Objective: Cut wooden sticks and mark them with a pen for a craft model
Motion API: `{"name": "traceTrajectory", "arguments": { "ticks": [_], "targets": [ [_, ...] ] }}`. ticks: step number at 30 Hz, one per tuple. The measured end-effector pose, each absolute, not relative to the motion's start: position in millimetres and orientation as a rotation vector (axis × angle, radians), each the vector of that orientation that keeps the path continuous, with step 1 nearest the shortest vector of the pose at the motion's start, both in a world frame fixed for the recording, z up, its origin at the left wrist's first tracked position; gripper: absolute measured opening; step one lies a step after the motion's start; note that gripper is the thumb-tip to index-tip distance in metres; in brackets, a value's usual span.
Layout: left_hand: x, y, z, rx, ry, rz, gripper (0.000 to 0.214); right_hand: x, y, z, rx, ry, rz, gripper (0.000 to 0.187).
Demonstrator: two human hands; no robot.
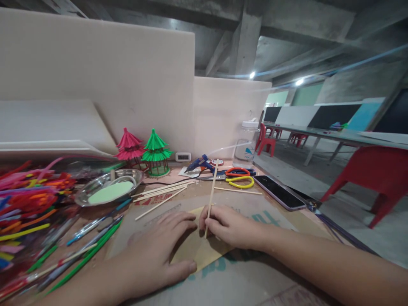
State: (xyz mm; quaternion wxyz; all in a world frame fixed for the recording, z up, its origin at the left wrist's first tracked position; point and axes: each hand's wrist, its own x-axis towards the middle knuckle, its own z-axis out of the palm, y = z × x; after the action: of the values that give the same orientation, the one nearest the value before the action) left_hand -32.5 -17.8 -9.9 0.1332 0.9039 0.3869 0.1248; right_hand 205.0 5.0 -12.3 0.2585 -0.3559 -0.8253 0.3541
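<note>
My right hand [230, 227] pinches a thin wooden stick [211, 195] near its lower end; the stick leans away from me toward the glue gun. Its tip rests on a yellowish sheet of paper [199, 250] lying on the brown cardboard [242, 276]. My left hand [159, 250] lies flat on that sheet with its fingers spread, pressing it down. A transparent ruler [165, 215] shows faintly just beyond my left fingers.
Several loose sticks [165, 191] lie ahead. A metal dish [108, 187], pipe cleaners [25, 199] and pens [92, 238] crowd the left. Pink [129, 146] and green [155, 153] paper pagodas, a blue glue gun [200, 163], scissors [239, 176], a phone [279, 192] and a jar [245, 146] stand beyond.
</note>
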Motion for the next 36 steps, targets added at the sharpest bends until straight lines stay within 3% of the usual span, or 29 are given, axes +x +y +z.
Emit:
{"name": "traceTrajectory", "arguments": {
  "ticks": [8, 11, 16, 22, 28, 36],
  "targets": [
    [-37, -16, -15, 2.610, 1.065, 0.430, 0.065, 200, -14, -2, -0.871, -1.865, 1.392, 0.006],
    [-37, -18, -14, 2.532, 1.017, 0.662, 0.065, 194, -29, 3, -0.814, -1.796, 1.602, 0.008],
    [-19, -38, 14, 1.822, 1.143, 1.061, 0.046, 184, -55, 8, -0.813, -1.721, 2.028, 0.014],
    [-9, -54, 40, 1.579, 0.964, 1.019, 0.024, 176, -64, 8, -0.737, -1.761, 2.097, 0.008],
    [-17, -48, 34, 1.555, 0.934, 1.002, 0.027, 174, -62, -6, -0.662, -1.676, 2.137, 0.049],
    [-16, -48, 35, 1.544, 0.976, 0.975, 0.030, 177, -61, -12, -0.569, -1.654, 2.138, 0.055]
  ]
}}
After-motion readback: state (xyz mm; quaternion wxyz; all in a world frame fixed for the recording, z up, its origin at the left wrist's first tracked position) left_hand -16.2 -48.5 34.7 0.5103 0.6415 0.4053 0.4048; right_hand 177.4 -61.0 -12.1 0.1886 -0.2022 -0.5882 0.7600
